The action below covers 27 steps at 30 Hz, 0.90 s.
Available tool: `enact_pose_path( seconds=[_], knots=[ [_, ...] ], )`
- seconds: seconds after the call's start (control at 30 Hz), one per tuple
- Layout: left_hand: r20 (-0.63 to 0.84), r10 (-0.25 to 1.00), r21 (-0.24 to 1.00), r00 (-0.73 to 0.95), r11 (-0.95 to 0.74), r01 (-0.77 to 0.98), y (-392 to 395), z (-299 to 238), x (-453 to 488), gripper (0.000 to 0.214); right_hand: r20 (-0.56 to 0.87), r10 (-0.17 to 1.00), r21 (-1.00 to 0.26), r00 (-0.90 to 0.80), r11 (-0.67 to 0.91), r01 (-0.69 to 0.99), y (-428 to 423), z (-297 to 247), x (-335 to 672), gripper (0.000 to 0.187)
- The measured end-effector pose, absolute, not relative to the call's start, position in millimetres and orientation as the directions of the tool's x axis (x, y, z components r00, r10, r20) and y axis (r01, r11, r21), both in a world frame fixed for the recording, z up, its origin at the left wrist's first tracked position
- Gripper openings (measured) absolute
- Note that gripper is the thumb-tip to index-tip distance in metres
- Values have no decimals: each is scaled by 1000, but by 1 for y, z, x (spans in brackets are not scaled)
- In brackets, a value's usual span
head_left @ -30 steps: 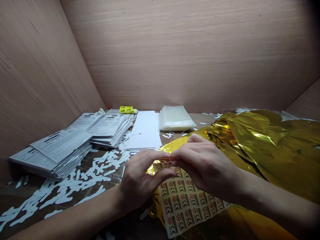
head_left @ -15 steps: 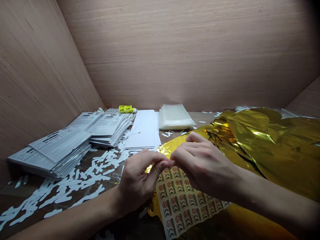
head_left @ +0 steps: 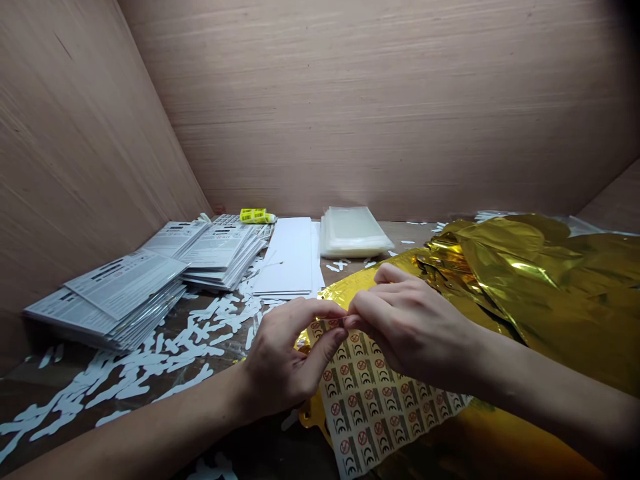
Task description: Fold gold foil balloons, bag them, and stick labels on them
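My left hand [head_left: 293, 353] and my right hand [head_left: 403, 320] meet at their fingertips above a sheet of stickers [head_left: 367, 403] printed with CE marks and red prohibition signs. On the left, thumb and forefinger curve toward each other, their tips slightly parted against the right fingertips. My right hand is closed in a pinch, its other fingers curled. What lies between the fingertips is too small to make out. Part of the sheet's upper edge is hidden behind the hands. Beneath the sheet spreads shiny gold foil [head_left: 565, 293], crumpled into a heap on the right.
Stacks of printed packets [head_left: 125, 287] stand on the left. White cards [head_left: 285, 257], clear plastic sleeves [head_left: 355, 230] and a roll of yellow labels [head_left: 254, 215] lie along the back. White paper strips [head_left: 165, 360] litter the tabletop. Wooden panels [head_left: 350, 100] enclose the back and sides.
My left thumb has moved down from the forefinger, leaving a small gap between the tips. The right hand keeps its pinch. The whole view has shifted slightly.
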<state>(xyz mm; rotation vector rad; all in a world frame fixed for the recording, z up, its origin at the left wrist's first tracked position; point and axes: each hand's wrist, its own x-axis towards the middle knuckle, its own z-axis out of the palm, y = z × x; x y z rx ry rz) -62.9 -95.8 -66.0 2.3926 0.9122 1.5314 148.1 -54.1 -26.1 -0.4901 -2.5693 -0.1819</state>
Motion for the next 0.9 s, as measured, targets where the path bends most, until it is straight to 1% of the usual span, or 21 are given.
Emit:
enact_pose_path(
  seconds=[0.2,0.37,0.57,0.63,0.7,0.77,0.9],
  knots=[
    [774,576,446,263,-791,420,-98,-67,-60,17,494,301,37,-816,930,366,-55,-24,147,27],
    [770,595,480,230,-778,405,-98,-69,-60,24,473,305,37,-826,930,365,-55,-24,147,28],
    [740,632,505,230,-747,432,-98,-65,-62,9,490,298,-21,-819,944,331,-54,-21,146,33],
    [737,639,508,222,-739,443,-98,-63,-63,8,489,304,-66,-818,948,313,-55,-17,147,34],
    [734,642,509,220,-735,447,-98,-62,-63,8,499,318,-127,-806,947,295,-56,-14,148,31],
    [731,647,511,218,-730,453,-98,-61,-63,8,533,325,-161,-781,945,284,-56,-12,150,22],
    [717,663,520,216,-715,468,-99,-62,-63,13,592,302,-132,-747,951,280,-55,-13,151,7]
  ],
)
